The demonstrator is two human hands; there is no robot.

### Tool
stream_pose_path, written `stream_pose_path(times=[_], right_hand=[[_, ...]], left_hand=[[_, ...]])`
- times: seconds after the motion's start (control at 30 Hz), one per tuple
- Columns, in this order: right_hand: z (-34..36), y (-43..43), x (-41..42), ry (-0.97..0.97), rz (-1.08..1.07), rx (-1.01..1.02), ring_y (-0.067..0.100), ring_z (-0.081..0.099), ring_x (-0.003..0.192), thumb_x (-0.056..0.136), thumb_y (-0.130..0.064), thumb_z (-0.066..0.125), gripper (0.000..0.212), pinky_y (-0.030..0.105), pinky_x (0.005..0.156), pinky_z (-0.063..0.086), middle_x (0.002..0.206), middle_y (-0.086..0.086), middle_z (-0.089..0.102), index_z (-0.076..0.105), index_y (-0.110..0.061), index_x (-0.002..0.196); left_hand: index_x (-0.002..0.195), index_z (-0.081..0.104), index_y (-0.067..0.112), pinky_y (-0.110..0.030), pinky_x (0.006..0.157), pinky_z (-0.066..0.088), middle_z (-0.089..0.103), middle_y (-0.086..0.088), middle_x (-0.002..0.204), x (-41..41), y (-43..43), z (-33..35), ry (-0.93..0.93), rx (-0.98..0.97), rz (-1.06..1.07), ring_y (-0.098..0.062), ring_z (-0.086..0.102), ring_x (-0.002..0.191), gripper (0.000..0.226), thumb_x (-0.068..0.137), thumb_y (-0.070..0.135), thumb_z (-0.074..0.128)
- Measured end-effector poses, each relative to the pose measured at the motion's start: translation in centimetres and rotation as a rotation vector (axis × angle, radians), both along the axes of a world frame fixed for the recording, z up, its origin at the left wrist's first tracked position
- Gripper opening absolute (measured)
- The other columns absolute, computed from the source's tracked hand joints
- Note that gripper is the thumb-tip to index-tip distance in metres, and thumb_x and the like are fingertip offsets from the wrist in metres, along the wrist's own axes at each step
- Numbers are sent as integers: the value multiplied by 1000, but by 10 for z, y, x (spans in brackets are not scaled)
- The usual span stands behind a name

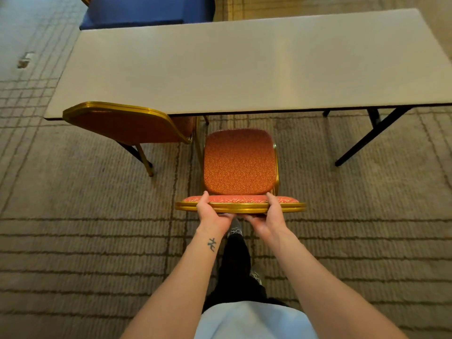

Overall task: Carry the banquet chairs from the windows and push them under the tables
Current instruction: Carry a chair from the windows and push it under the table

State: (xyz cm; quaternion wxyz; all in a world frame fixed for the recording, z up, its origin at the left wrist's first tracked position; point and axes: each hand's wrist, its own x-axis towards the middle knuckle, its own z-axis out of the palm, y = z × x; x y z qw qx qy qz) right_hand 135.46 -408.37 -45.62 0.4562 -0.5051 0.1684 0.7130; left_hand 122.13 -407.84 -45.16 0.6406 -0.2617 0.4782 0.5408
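Held chair: legs almost wholly hidden beneath seat and backrest; cannot tell whether feet touch carpet. Left hand, right hand: fingertips out of sight behind gold back rail. Second chair: seat hidden under table, front legs unseen. Table: right end cut by frame edge, left legs hidden by top. Blue-draped object: cut by top edge, kind unclear. Small floor patch at left: too blurred to identify. Shoe: partly hidden behind hands.

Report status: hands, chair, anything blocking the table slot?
Hands: left hand, right hand grip backrest top of the banquet chair. Seat short of the folding table, not under yet. Second chair tucked at left, close alongside; gap ahead looks open.
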Motion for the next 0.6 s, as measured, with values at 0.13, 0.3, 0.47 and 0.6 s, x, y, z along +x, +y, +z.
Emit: stream_pose_path(times=[0.13,0.3,0.47,0.6], right_hand=[[-6,14,-3,-80,33,-34,48,65,110,87,-18,64,56,72,89,51,124,29,65,49,0,138],[-10,28,4,-93,18,-46,49,64,111,84,-13,64,51,74,88,50,126,30,64,50,0,132],[-5,53,7,-139,37,-24,46,64,112,86,-12,60,49,68,85,55,126,29,63,50,1,132],[-1,77,5,-132,54,-3,45,64,112,87,-11,60,47,66,82,57,126,28,63,49,1,131]], left_hand=[[130,56,5,-64,107,44,62,-24,130,2,13,-1,79,-50,6,-47,60,118,42,93,26,56],[120,54,4,-62,101,49,61,-25,127,7,27,9,141,-86,-41,-49,59,118,35,87,15,48],[114,56,2,-61,100,50,60,-27,132,10,52,14,151,-78,-55,-48,61,114,30,87,11,46],[118,56,1,-67,104,46,60,-28,130,7,75,12,163,-78,-63,-49,60,114,33,90,15,46]])
